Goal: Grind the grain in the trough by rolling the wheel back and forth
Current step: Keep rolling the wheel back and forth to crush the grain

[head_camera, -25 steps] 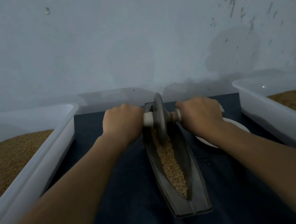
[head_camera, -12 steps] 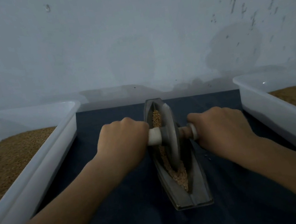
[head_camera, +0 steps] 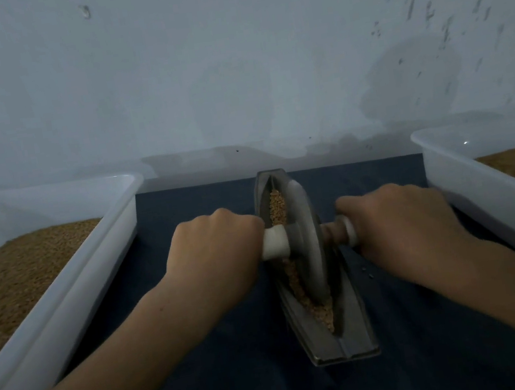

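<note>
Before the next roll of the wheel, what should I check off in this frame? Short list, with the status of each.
1. Left hand grips the axle: ok.
2. Right hand grips the axle's other end: ok.
3. Wheel sits in the trough groove: ok.
4. Grain lies in the groove ahead of and behind the wheel: ok.
5. Trough rests on the cloth: ok.
6. Grain ground fine enough: cannot tell.
</note>
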